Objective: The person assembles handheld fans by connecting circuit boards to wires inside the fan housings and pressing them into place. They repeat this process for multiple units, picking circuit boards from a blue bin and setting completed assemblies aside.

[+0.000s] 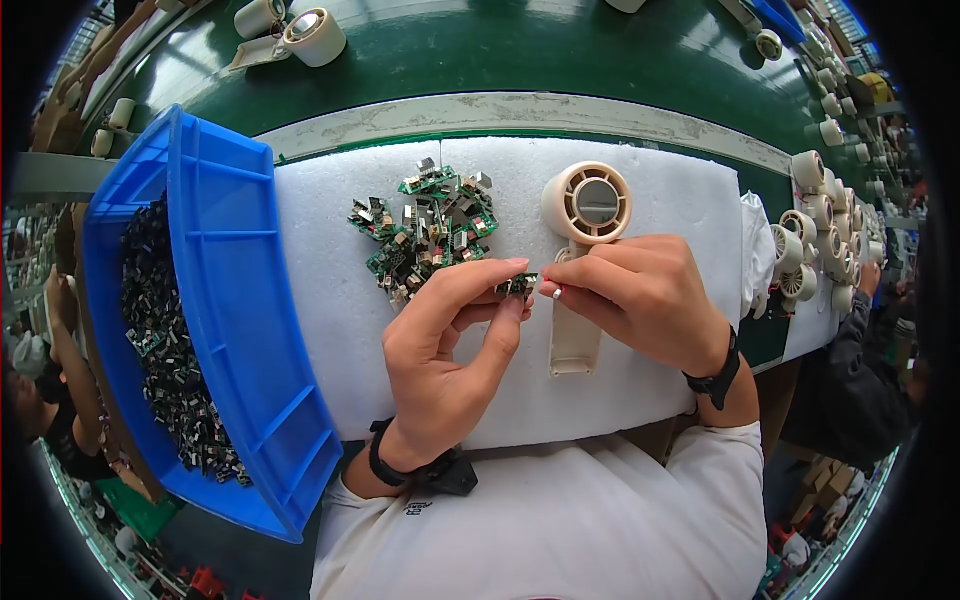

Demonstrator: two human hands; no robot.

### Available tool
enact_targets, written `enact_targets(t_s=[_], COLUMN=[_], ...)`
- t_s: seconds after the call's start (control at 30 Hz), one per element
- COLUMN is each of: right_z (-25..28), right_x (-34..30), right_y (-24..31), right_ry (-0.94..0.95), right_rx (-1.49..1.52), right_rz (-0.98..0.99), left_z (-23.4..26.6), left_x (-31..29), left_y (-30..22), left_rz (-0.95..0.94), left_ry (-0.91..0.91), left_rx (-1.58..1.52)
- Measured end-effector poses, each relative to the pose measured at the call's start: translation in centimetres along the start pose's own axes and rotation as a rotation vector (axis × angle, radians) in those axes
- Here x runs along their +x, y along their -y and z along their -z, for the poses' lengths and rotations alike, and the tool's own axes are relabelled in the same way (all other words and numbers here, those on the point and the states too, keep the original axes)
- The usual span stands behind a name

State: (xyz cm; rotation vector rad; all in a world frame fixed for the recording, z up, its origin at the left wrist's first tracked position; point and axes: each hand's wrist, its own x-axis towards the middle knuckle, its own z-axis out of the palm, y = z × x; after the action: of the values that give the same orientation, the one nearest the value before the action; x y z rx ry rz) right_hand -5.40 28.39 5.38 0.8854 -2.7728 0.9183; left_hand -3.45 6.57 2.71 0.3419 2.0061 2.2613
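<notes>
My left hand [455,335] pinches a small green circuit board [517,286] between thumb and fingers, above the white foam sheet. Close to the board's right end, my right hand [640,290] is closed on a small white connector plug [556,292]; a bit of red shows beside it. Whether plug and board touch, I cannot tell. Under and behind my right hand lies a cream handheld fan housing [588,203], its round ringed head at the far end and its open handle shell [574,345] toward me. Left of my hands, a loose pile of circuit boards [440,225] rests on the foam.
A blue plastic bin [245,330] full of small circuit boards [180,350] stands at the left. Beyond the foam sheet [350,370] runs a green conveyor belt [480,60] carrying fan housings [315,38]. More housings [825,215] crowd the right side. Other people sit at both sides.
</notes>
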Motion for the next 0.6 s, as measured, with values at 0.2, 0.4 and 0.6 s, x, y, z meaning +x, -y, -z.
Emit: enact_targets(t_s=[0.2, 0.4, 0.6], right_z=[0.28, 0.89, 0.60], right_x=[-0.15, 0.04, -0.16], right_y=[-0.14, -0.25, -0.13], right_ry=[0.071, 0.127, 0.109], right_rx=[0.029, 0.075, 0.087], right_rz=[0.014, 0.015, -0.006], left_z=[0.05, 0.08, 0.07], left_x=[0.08, 0.19, 0.21], left_y=[0.15, 0.06, 0.02], left_rz=[-0.008, -0.013, -0.005], left_ry=[0.025, 0.049, 0.054], left_rx=[0.029, 0.033, 0.033])
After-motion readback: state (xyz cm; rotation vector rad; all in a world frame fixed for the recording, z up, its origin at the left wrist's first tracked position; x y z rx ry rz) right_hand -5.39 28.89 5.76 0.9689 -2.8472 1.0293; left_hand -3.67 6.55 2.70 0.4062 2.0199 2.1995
